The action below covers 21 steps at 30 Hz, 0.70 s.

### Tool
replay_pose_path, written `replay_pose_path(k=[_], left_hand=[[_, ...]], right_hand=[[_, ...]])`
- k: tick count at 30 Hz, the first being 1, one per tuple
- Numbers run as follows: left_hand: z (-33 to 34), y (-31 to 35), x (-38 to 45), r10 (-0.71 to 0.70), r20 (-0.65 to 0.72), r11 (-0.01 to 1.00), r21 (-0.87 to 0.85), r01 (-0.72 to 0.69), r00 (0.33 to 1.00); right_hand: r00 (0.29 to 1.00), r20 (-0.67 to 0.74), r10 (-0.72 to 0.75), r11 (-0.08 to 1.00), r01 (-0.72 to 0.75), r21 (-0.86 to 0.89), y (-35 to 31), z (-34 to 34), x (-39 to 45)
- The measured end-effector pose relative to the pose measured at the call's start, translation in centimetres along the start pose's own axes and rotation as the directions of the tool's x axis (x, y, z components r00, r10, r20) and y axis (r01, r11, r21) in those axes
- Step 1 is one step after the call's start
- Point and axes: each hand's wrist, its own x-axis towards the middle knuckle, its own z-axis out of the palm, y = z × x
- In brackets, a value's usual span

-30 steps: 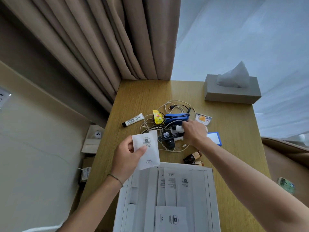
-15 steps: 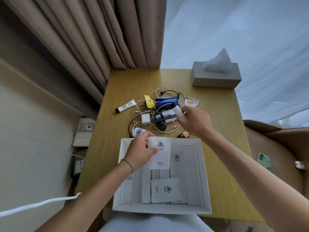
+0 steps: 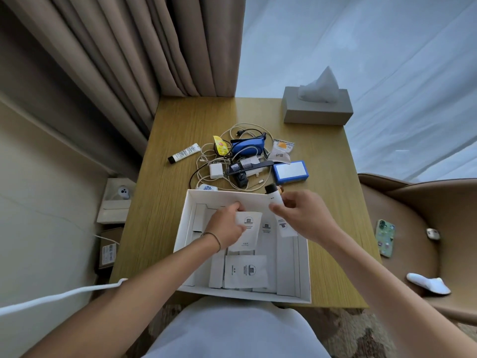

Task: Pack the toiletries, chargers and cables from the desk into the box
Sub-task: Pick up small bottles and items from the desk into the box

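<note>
An open white box (image 3: 304,270) sits at the desk's near edge with several white sachets lying flat inside. My left hand (image 3: 224,226) is inside the box, holding a white sachet (image 3: 247,232) just above the others. My right hand (image 3: 302,215) hovers over the box's far right corner, gripping a white tube with a black cap (image 3: 277,205). Behind the box lies a tangle of white cables (image 3: 232,161) with a white charger (image 3: 216,170), a blue pouch (image 3: 247,144), a black comb (image 3: 245,167) and a yellow packet (image 3: 220,146).
A small white tube (image 3: 184,153) lies left of the pile, a blue box (image 3: 290,172) and a snack packet (image 3: 281,151) to its right. A grey tissue box (image 3: 317,109) stands at the far right corner. A chair on the right holds a phone (image 3: 384,237).
My left hand lowered the sachet into the box. My right hand lifted the black-capped tube from the pile and brought it back over the box. The view tilted down.
</note>
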Motion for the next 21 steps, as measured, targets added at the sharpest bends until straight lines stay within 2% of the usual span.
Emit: replay_pose_path(k=[5, 8, 14, 18, 21], left_hand=[[0.7, -1.1, 1.1, -0.003, 0.031, 0.995, 0.098, 0.0, 1.0], [1.1, -1.4, 1.6, 0.037, 0.031, 0.975, 0.219, -0.043, 0.999], [1.7, -1.5, 1.6, 0.16, 0.071, 0.816, 0.552, -0.172, 0.985], [1.9, -1.5, 1.4, 0.185, 0.064, 0.768, 0.614, -0.185, 0.981], [1.5, -1.9, 1.1, 0.179, 0.061, 0.769, 0.613, -0.179, 0.982]], right_hand=[[0.998, 0.015, 0.069, 0.995, -0.069, 0.073, 0.1, 1.4, -1.1], [0.995, 0.015, 0.097, 0.993, -0.098, 0.06, 0.4, 2.2, -1.5], [0.984, 0.027, 0.175, 0.985, -0.175, -0.003, 1.4, 4.9, -0.9], [0.974, 0.0, 0.226, 0.968, -0.225, -0.113, 1.8, 6.9, 0.7], [0.966, 0.016, 0.258, 0.949, -0.251, -0.192, 1.8, 7.7, 2.0]])
